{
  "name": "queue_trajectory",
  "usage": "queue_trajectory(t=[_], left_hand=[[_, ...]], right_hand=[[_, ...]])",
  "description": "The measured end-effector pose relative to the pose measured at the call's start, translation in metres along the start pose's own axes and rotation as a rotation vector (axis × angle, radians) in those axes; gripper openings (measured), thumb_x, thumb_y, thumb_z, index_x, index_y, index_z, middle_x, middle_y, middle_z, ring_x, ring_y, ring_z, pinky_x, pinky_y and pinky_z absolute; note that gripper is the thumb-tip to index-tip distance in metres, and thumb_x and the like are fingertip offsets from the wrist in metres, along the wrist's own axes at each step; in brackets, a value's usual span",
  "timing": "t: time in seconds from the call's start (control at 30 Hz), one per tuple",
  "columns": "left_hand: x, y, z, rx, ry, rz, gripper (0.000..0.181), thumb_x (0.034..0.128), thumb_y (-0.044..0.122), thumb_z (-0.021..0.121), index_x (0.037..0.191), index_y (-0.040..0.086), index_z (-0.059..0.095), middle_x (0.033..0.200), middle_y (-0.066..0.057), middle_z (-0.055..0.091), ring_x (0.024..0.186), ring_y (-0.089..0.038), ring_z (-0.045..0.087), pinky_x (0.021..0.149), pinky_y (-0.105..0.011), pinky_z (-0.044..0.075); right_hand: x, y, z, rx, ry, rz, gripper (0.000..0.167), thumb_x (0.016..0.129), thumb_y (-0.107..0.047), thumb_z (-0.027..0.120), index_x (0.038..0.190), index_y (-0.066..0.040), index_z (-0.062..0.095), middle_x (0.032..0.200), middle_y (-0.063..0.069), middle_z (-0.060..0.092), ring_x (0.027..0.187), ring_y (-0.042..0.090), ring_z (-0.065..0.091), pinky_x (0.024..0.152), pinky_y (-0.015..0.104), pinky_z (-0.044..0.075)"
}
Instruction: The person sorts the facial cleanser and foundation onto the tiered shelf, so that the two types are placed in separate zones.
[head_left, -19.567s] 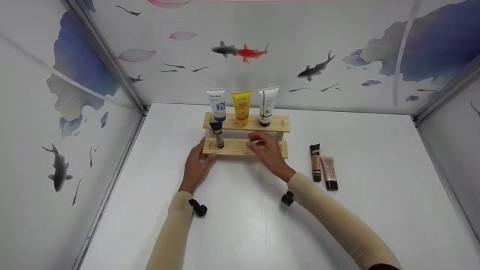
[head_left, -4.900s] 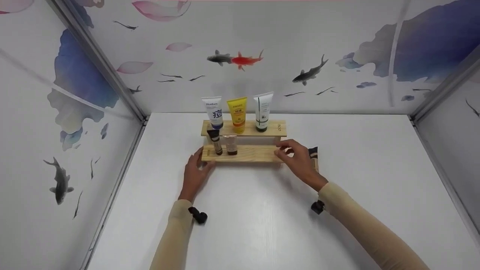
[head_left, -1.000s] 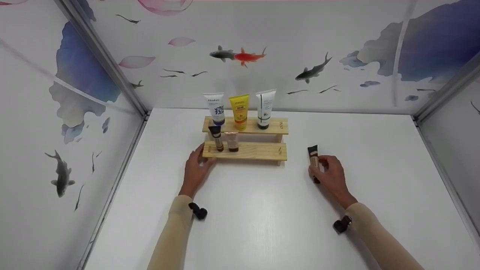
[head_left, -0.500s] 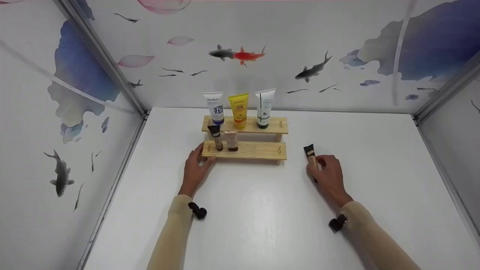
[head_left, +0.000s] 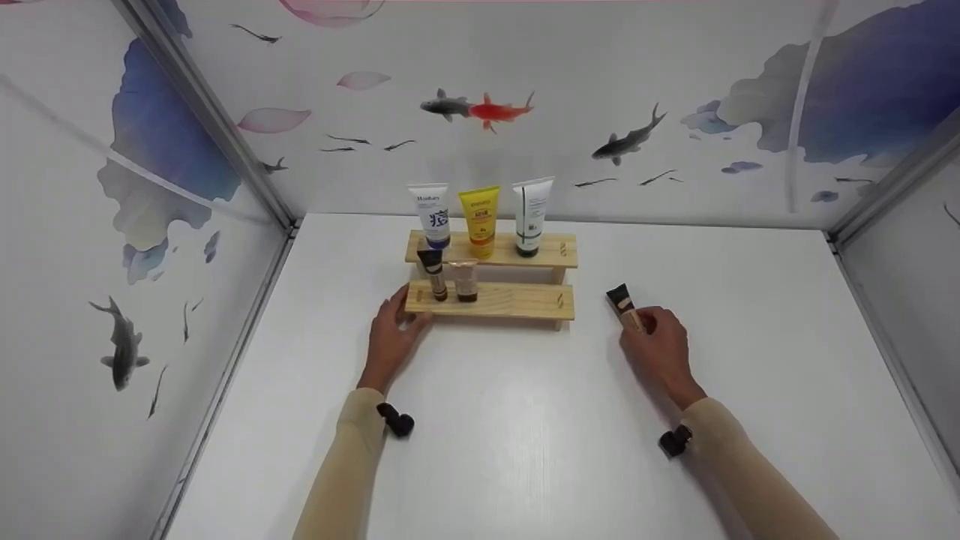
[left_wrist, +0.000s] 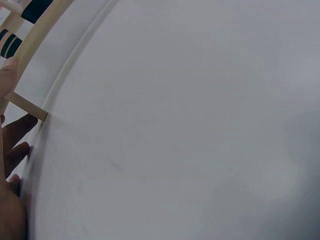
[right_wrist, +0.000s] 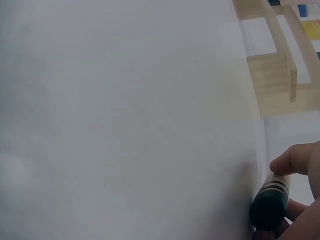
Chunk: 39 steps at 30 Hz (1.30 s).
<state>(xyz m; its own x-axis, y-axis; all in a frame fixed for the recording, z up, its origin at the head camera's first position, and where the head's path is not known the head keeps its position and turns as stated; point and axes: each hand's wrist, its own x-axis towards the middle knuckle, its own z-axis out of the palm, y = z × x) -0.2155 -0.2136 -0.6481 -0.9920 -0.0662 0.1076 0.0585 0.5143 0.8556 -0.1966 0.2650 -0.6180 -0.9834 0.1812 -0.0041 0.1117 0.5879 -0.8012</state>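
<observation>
My right hand [head_left: 660, 349] pinches a slim tan and black cosmetic tube [head_left: 624, 304] to the right of the rack, its flat black end tilted toward the far left. In the right wrist view, the tube's round black cap [right_wrist: 269, 210] points toward the camera below the thumb. With thumb and fingers, my left hand [head_left: 391, 337] grips the left end of a two-step wooden rack [head_left: 517, 301]. On the lower step stand a similar black and tan tube [head_left: 435, 277] and a pinkish tube with a dark cap [head_left: 466, 282], side by side at the left.
Along the upper step stand a white tube with a blue cap [head_left: 433, 217], a yellow tube [head_left: 481, 221] and a white tube with a dark cap [head_left: 532, 217]. The white table [head_left: 480, 420] meets printed wall panels at the back and sides.
Since the oldest frame, the pinkish tube has gone from the table to the lower step. During the last second, my right hand has turned the slim tube leftward; my left hand has stayed put.
</observation>
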Motion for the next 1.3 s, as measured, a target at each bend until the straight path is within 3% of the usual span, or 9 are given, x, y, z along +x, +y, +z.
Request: queue_trajectory(t=[0.17, 0.47, 0.83, 1.3], left_hand=[[0.001, 0.0, 0.0, -0.003, 0.003, 0.003, 0.091, 0.1016, 0.061, 0.074, 0.17, 0.011, 0.042, 0.169, -0.014, 0.049, 0.161, -0.035, 0.04, 0.139, -0.045, 0.011], [0.001, 0.001, 0.0, 0.019, 0.014, -0.002, 0.087, 0.1023, 0.055, 0.076, 0.169, 0.009, 0.044, 0.169, -0.015, 0.05, 0.161, -0.036, 0.039, 0.139, -0.044, 0.014], [0.002, -0.003, 0.001, 0.006, 0.016, 0.016, 0.087, 0.1018, 0.053, 0.078, 0.169, 0.009, 0.044, 0.168, -0.016, 0.05, 0.16, -0.036, 0.04, 0.139, -0.042, 0.014], [0.002, 0.0, 0.001, 0.019, 0.023, 0.031, 0.088, 0.1022, 0.053, 0.077, 0.168, 0.006, 0.044, 0.167, -0.018, 0.052, 0.157, -0.037, 0.044, 0.138, -0.044, 0.015]], right_hand=[[-0.002, -0.001, -0.004, 0.04, 0.034, -0.026, 0.037, 0.104, -0.019, 0.07, 0.134, 0.003, 0.068, 0.122, 0.019, 0.068, 0.108, 0.03, 0.06, 0.092, 0.038, 0.05], [-0.003, -0.006, -0.015, 0.077, 0.092, -0.109, 0.036, 0.101, -0.008, 0.075, 0.134, 0.005, 0.069, 0.122, 0.022, 0.07, 0.105, 0.028, 0.061, 0.076, 0.014, 0.046], [-0.003, -0.013, -0.024, 0.09, 0.1, -0.128, 0.039, 0.104, -0.012, 0.076, 0.138, 0.005, 0.066, 0.121, 0.02, 0.068, 0.1, 0.026, 0.059, 0.066, 0.011, 0.053], [-0.005, -0.027, -0.033, 0.159, 0.119, -0.192, 0.036, 0.103, -0.007, 0.077, 0.135, 0.005, 0.067, 0.116, 0.02, 0.068, 0.097, 0.026, 0.061, 0.066, 0.013, 0.058]])
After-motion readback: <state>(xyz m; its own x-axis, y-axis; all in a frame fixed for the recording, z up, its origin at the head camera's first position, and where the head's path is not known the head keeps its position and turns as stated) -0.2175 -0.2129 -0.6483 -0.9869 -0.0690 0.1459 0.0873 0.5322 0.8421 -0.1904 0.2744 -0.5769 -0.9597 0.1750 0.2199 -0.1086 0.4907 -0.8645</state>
